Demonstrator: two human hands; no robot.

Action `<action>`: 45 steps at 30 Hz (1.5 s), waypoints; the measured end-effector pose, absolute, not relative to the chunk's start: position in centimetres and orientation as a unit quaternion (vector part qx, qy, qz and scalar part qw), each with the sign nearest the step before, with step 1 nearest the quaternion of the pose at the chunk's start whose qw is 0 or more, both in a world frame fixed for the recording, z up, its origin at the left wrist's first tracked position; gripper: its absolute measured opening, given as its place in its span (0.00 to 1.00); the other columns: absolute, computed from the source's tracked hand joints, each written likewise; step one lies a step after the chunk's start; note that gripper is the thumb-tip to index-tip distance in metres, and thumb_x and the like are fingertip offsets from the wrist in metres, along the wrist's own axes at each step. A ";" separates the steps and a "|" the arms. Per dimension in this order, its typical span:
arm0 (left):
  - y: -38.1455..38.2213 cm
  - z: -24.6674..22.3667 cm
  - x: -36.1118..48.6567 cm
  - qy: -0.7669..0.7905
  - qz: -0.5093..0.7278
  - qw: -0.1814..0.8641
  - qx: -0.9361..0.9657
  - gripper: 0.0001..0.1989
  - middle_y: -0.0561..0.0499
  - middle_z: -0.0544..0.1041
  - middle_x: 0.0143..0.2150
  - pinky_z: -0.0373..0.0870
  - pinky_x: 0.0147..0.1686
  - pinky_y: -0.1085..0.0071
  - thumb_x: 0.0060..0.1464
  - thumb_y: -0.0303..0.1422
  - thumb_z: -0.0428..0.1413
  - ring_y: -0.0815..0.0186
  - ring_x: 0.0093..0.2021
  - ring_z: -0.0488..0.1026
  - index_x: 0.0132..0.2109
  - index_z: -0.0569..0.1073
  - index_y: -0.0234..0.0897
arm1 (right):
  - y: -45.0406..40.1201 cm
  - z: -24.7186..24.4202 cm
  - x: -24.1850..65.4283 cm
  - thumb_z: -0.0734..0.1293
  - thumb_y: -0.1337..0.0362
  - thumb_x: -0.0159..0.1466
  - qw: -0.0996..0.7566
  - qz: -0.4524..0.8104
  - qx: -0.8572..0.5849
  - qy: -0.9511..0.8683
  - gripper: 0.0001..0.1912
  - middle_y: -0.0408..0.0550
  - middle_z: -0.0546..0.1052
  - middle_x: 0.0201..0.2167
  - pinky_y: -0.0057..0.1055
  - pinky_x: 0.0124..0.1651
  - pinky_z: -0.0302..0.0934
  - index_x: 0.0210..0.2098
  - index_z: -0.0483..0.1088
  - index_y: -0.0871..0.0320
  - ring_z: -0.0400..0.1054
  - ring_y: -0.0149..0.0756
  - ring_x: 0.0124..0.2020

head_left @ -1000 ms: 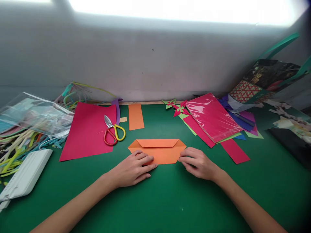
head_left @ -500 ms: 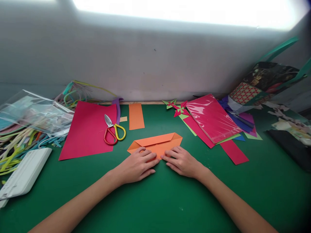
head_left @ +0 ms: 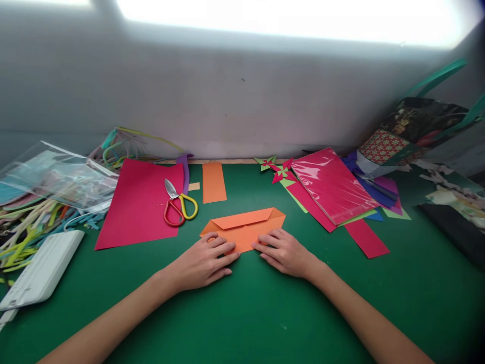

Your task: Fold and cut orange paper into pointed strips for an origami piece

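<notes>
Folded orange paper [head_left: 248,233], centre of frame, fingertips along its lower edge.
I observe the left hand [head_left: 206,261] lying on its lower-left part, fingers slightly spread; the right hand [head_left: 287,254] curls at lower right, pinch indeterminable.

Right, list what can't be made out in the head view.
Head view: the lower left of the folded orange paper, hidden by the left hand; part of its lower right, by the right hand.
Head view: the outer end of the white device, cut off by the left edge; its markings are too small to read.
Head view: part of the patterned bag's green handle, cut off by the right edge.
</notes>
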State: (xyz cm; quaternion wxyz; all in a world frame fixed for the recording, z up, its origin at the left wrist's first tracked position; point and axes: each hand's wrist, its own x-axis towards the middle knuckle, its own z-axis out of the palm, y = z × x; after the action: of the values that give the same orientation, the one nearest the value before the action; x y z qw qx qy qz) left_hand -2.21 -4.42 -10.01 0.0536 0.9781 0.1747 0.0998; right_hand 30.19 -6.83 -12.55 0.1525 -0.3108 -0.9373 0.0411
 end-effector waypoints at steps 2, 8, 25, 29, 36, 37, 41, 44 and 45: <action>-4.5 -10.0 -2.7 0.176 0.098 0.053 0.978 0.20 0.42 0.77 0.55 0.63 0.59 0.57 0.72 0.39 0.52 0.56 0.52 0.73 0.66 0.69 0.41 | -6.8 -12.6 30.2 0.63 0.62 0.76 0.155 0.040 -0.310 -0.937 0.19 0.55 0.78 0.52 0.40 0.50 0.64 0.64 0.71 0.56 0.68 0.43 0.45; -4.9 -9.8 -4.2 0.181 0.095 0.058 0.977 0.21 0.42 0.77 0.58 0.62 0.61 0.57 0.72 0.38 0.52 0.56 0.54 0.73 0.67 0.68 0.42 | -6.8 -12.6 30.3 0.62 0.63 0.76 0.157 0.048 -0.310 -0.936 0.19 0.55 0.78 0.52 0.41 0.50 0.64 0.64 0.71 0.56 0.68 0.44 0.45; -5.4 -9.8 -5.6 0.197 0.074 0.086 0.974 0.21 0.45 0.74 0.65 0.57 0.64 0.54 0.73 0.37 0.52 0.55 0.58 0.71 0.69 0.67 0.42 | -6.8 -12.6 30.3 0.62 0.63 0.76 0.157 0.058 -0.311 -0.935 0.19 0.54 0.78 0.53 0.41 0.50 0.64 0.64 0.71 0.57 0.67 0.44 0.46; -5.4 -9.6 -5.6 0.199 0.065 0.088 0.974 0.21 0.45 0.74 0.66 0.57 0.64 0.53 0.73 0.37 0.51 0.54 0.59 0.71 0.69 0.67 0.42 | -6.8 -12.7 30.3 0.63 0.63 0.76 0.158 0.057 -0.311 -0.935 0.19 0.54 0.78 0.53 0.42 0.51 0.64 0.64 0.71 0.56 0.67 0.44 0.46; -5.4 -9.3 -5.9 0.189 0.080 0.076 0.976 0.18 0.45 0.76 0.64 0.61 0.64 0.53 0.73 0.35 0.52 0.56 0.59 0.74 0.66 0.69 0.42 | -6.6 -12.2 30.6 0.63 0.64 0.76 0.157 0.069 -0.310 -0.935 0.18 0.53 0.78 0.53 0.41 0.51 0.66 0.63 0.72 0.55 0.67 0.43 0.45; -5.3 -9.4 -5.9 0.186 0.092 0.072 0.976 0.17 0.45 0.77 0.63 0.62 0.64 0.54 0.73 0.33 0.52 0.56 0.58 0.74 0.64 0.71 0.42 | -6.6 -12.2 30.6 0.63 0.64 0.76 0.158 0.073 -0.309 -0.935 0.17 0.53 0.78 0.53 0.41 0.51 0.66 0.62 0.73 0.55 0.68 0.43 0.46; -4.6 -9.6 -4.5 0.208 0.168 0.063 0.962 0.15 0.44 0.79 0.58 0.67 0.60 0.56 0.71 0.25 0.49 0.57 0.56 0.76 0.59 0.73 0.40 | -6.5 -12.2 30.3 0.64 0.64 0.76 0.171 0.069 -0.316 -0.931 0.14 0.53 0.79 0.51 0.40 0.49 0.67 0.58 0.75 0.54 0.69 0.43 0.45; -3.3 -9.5 -2.1 0.259 0.191 0.064 0.945 0.17 0.42 0.78 0.60 0.69 0.57 0.58 0.72 0.25 0.48 0.56 0.58 0.74 0.63 0.71 0.39 | -6.4 -12.5 29.9 0.64 0.66 0.76 0.195 0.067 -0.319 -0.925 0.12 0.52 0.81 0.48 0.40 0.47 0.69 0.55 0.77 0.55 0.71 0.42 0.43; -2.7 -9.5 -1.1 0.272 0.184 0.061 0.943 0.18 0.42 0.77 0.61 0.70 0.58 0.57 0.72 0.26 0.47 0.56 0.59 0.74 0.64 0.70 0.39 | -6.4 -12.6 29.8 0.63 0.66 0.76 0.202 0.069 -0.320 -0.923 0.12 0.52 0.81 0.48 0.40 0.47 0.70 0.54 0.77 0.55 0.72 0.42 0.44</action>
State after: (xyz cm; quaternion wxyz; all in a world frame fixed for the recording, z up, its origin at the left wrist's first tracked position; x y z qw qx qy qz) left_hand -1.13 -2.73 -9.53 0.0615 0.9425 0.2723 0.1837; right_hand 29.83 -6.38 -12.57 0.2022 -0.3203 -0.9230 0.0686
